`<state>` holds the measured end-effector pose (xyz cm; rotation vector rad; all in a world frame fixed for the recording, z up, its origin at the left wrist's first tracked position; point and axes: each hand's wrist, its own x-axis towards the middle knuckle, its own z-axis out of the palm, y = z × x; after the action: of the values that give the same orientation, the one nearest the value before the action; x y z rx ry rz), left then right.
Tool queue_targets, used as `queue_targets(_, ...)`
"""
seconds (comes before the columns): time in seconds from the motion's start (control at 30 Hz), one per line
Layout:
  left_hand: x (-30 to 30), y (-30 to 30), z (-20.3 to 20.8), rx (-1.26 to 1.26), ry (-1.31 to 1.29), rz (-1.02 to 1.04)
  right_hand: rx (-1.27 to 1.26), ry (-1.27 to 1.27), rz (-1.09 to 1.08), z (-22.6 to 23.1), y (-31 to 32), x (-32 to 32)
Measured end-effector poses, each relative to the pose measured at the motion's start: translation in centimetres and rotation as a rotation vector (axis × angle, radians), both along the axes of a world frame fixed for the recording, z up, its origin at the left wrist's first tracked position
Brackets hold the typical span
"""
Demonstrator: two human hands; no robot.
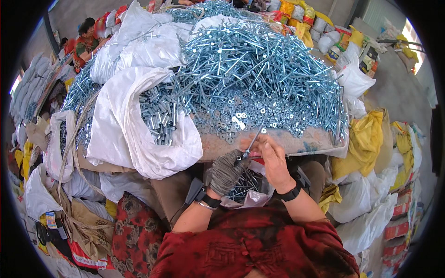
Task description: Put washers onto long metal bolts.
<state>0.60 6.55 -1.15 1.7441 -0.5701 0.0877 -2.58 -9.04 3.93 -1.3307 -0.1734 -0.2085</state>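
My left hand (225, 173), in a grey knit glove, is closed around the lower end of a long metal bolt (254, 138), which tilts up and to the right. A dark round end shows at the glove's fingertips. My bare right hand (276, 166) is beside it, its bent fingers meeting the bolt's shaft; whether a small part is pinched there is hidden. Below both hands, an open plastic bag (257, 198) in my lap holds several similar bolts. Just beyond my hands, loose washers (238, 119) and nuts lie along the table's front.
A large heap of long bolts (259, 60) covers the table (218, 147). At left on it, an open white sack (113, 123) spills metal sleeves (163, 118). Filled sacks (366, 139) crowd the right side. Another person (85, 41) sits at the far left.
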Motion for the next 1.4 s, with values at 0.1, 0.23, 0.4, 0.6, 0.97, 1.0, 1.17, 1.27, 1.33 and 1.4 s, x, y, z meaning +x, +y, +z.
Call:
queue_targets(0.1,0.4,-0.3,-1.4,0.059,0.036,0.013,-0.176,0.189,-0.161,-2.3,-3.7,0.6)
queue_targets(0.23,0.5,-1.0,-1.7,0.096,-0.040,-0.030,-0.232,0.031,-0.211,-0.4,-1.2,1.0)
queue_targets(0.4,-0.1,-1.3,-0.2,0.236,-0.154,-0.036,-1.031,-0.028,-0.301,0.1,-3.5,1.7)
queue_targets(0.6,-1.0,-2.2,-1.2,0.193,-0.293,-0.033,-0.655,0.085,-0.144,0.1,-3.4,0.7)
queue_targets(0.97,-1.0,-0.6,0.8,0.468,-0.475,-0.127,-0.807,-0.045,0.127,0.2,-4.7,-1.4)
queue_targets(1.0,-0.4,0.3,1.0,0.385,-0.354,-0.289,-0.646,0.029,0.241,0.5,-4.5,-2.1)
queue_targets(1.17,1.3,1.4,-1.0,0.460,-0.204,-0.498,-0.912,0.117,0.368,-0.8,-5.4,-0.1)
queue_targets(1.27,1.4,0.7,-1.7,0.595,-0.157,-0.280,-0.992,0.010,-0.107,-1.4,-9.2,4.1)
queue_targets(1.33,1.7,0.5,-1.9,0.388,-0.044,-0.234,-1.070,0.016,-0.491,-0.8,-12.0,6.9)
queue_targets(1.4,1.8,0.2,-0.6,-0.059,0.473,-0.349,-1.149,-0.083,-0.658,-0.1,-14.0,9.5)
